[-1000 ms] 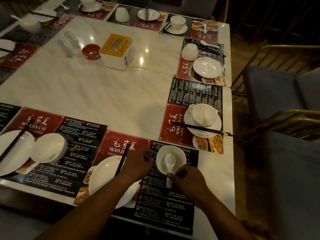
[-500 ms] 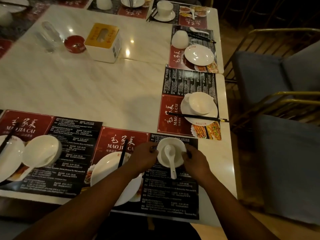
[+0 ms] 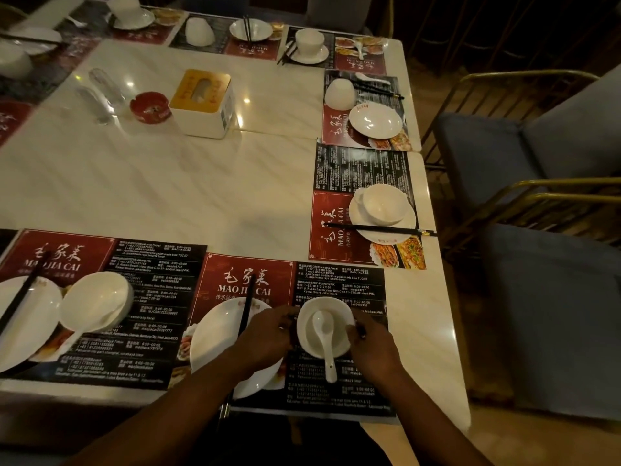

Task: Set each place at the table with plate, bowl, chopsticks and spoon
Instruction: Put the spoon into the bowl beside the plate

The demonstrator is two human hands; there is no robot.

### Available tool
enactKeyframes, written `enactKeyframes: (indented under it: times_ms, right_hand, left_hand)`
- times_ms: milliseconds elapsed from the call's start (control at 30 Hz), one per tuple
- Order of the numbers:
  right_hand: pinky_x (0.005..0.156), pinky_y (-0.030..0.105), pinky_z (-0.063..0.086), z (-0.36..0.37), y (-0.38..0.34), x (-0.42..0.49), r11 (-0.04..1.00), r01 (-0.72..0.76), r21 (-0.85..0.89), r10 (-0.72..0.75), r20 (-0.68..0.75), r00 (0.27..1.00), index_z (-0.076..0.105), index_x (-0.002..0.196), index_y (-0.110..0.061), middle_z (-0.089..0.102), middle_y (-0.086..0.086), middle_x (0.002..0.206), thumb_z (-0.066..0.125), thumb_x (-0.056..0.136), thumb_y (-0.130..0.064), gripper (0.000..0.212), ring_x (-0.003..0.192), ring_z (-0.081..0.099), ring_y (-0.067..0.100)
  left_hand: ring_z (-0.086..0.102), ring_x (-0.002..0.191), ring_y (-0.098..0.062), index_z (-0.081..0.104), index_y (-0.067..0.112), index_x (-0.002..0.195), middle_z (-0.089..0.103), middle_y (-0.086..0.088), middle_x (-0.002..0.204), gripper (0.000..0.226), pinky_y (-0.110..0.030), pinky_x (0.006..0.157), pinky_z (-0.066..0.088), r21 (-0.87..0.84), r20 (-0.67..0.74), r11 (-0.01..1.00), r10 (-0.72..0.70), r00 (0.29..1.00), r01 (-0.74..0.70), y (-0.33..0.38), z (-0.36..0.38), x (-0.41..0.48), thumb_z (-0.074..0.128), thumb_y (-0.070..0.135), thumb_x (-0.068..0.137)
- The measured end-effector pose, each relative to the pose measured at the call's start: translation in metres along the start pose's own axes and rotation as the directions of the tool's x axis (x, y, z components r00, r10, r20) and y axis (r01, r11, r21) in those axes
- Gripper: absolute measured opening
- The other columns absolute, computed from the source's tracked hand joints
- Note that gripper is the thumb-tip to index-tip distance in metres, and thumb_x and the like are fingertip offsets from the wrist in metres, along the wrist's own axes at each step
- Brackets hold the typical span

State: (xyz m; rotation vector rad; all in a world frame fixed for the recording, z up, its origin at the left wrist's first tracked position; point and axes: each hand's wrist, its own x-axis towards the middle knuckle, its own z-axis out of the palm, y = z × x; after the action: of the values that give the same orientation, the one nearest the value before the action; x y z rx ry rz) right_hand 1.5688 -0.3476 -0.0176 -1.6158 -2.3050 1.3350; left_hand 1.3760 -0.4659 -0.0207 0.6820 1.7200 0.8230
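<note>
Over the last second the right hand (image 3: pixel 373 344) has been moved off the handle of the white ceramic soup spoon (image 3: pixel 322 334) and up to the right wall of the small white ceramic bowl (image 3: pixel 340 307), so the bowl is now held from both sides. The left hand (image 3: pixel 268 334) is pressed to the left wall with its fingers curled against it. The right fingers are curled likewise on the opposite rim (the thumbs cannot be made out).

The bowl is stood on the red and black printed paper placemat (image 3: pixel 248 280) at the nearest place, just right of the round white plate (image 3: pixel 215 338), across which the black chopsticks (image 3: pixel 247 304) are laid. This place is judged all but set, with only a last squaring of the bowl left.

The spoon's long axis is run near-to-far. The scoop lies in the bowl, and the handle is pointed back over the near rim toward the person, slightly rightward.
</note>
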Motion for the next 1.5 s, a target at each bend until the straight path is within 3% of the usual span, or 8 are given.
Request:
enactKeyframes:
  times_ms: [233, 367, 533, 700, 1000, 1100, 1233, 1500]
  right_hand:
    - [0.083, 0.024, 0.040, -0.003, -0.005, -0.008, 0.998, -0.063, 0.007, 0.063, -0.004, 0.998, 0.054, 0.138, -0.032, 0.065, -0.003, 0.130, 0.049, 0.102, -0.032, 0.036, 0.115, 0.060, 0.019]
    - [0.076, 0.029, 0.044, -0.004, -0.010, -0.020, 0.975, -0.217, 0.043, 0.217, 0.009, 0.976, 0.051, 0.131, -0.023, 0.066, 0.001, 0.121, 0.059, 0.095, -0.040, 0.040, 0.103, 0.063, 0.021]
    - [0.067, 0.035, 0.062, 0.000, -0.013, -0.044, 0.885, -0.332, 0.328, 0.273, 0.211, 0.938, 0.048, 0.127, -0.029, 0.073, 0.004, 0.099, 0.080, 0.079, -0.017, 0.059, 0.083, 0.073, 0.018]
    - [0.076, 0.048, 0.062, 0.003, -0.015, -0.045, 0.869, -0.340, 0.360, 0.279, 0.212, 0.937, 0.045, 0.136, -0.027, 0.074, 0.008, 0.094, 0.081, 0.077, -0.013, 0.070, 0.085, 0.074, 0.025]
    - [0.078, 0.045, 0.062, 0.002, -0.011, -0.045, 0.897, -0.300, 0.325, 0.248, 0.194, 0.949, 0.046, 0.137, -0.028, 0.073, 0.001, 0.095, 0.083, 0.075, -0.021, 0.072, 0.084, 0.073, 0.017]
    - [0.082, 0.041, 0.060, -0.003, -0.009, -0.043, 0.955, -0.210, 0.207, 0.190, 0.115, 0.975, 0.043, 0.137, -0.029, 0.071, -0.005, 0.105, 0.077, 0.082, -0.035, 0.065, 0.089, 0.071, 0.014]
    - [0.095, 0.036, 0.053, -0.015, -0.003, -0.039, 0.982, 0.128, -0.141, -0.143, -0.100, 0.985, 0.034, 0.145, -0.033, 0.055, -0.007, 0.136, 0.069, 0.086, -0.039, 0.069, 0.119, 0.056, 0.016]
    - [0.108, 0.030, 0.043, -0.021, 0.001, -0.020, 0.836, 0.311, -0.451, -0.305, 0.088, 0.948, 0.035, 0.151, -0.019, 0.034, -0.001, 0.153, 0.056, 0.093, -0.031, 0.062, 0.138, 0.036, 0.020]
  left_hand:
    - [0.069, 0.092, 0.000, 0.064, 0.058, 0.098, 0.072, 0.019, 0.099, 0.045, -0.022, 0.071, 0.059, -0.063, 0.008, 0.998, 0.021, 1.000, -0.021, 0.004, 0.006, -0.006, 0.070, 0.017, 0.081]
    - [0.065, 0.099, -0.009, 0.060, 0.044, 0.116, 0.065, 0.013, 0.110, 0.039, -0.028, 0.079, 0.059, -0.026, -0.066, 1.000, 0.012, 0.998, -0.014, 0.005, 0.009, -0.003, 0.065, 0.015, 0.090]
    - [0.059, 0.099, -0.002, 0.060, 0.037, 0.122, 0.063, 0.016, 0.105, 0.040, -0.024, 0.079, 0.053, 0.104, -0.130, 0.992, 0.089, 0.987, -0.076, 0.013, 0.011, 0.004, 0.063, 0.012, 0.092]
    - [0.058, 0.089, 0.007, 0.062, 0.034, 0.120, 0.063, 0.021, 0.097, 0.039, -0.013, 0.070, 0.044, 0.211, -0.148, 0.972, 0.131, 0.980, -0.098, 0.016, 0.010, 0.008, 0.067, 0.011, 0.089]
    - [0.060, 0.086, 0.009, 0.064, 0.040, 0.115, 0.062, 0.026, 0.092, 0.036, -0.012, 0.066, 0.045, 0.237, -0.152, 0.965, 0.154, 0.976, -0.115, 0.013, 0.007, 0.013, 0.064, 0.013, 0.089]
    - [0.059, 0.086, 0.010, 0.063, 0.041, 0.115, 0.060, 0.028, 0.091, 0.036, -0.010, 0.066, 0.044, 0.232, -0.152, 0.966, 0.155, 0.976, -0.117, 0.011, 0.007, 0.013, 0.065, 0.015, 0.089]
    - [0.060, 0.087, 0.010, 0.061, 0.042, 0.115, 0.061, 0.027, 0.092, 0.035, -0.010, 0.066, 0.045, 0.261, -0.142, 0.952, 0.204, 0.969, -0.162, 0.011, 0.005, 0.015, 0.066, 0.017, 0.090]
    - [0.064, 0.091, 0.004, 0.069, 0.031, 0.112, 0.071, 0.018, 0.099, 0.027, -0.018, 0.080, 0.052, 0.333, -0.087, 0.891, 0.356, 0.931, -0.309, 0.013, 0.002, 0.016, 0.064, 0.018, 0.089]
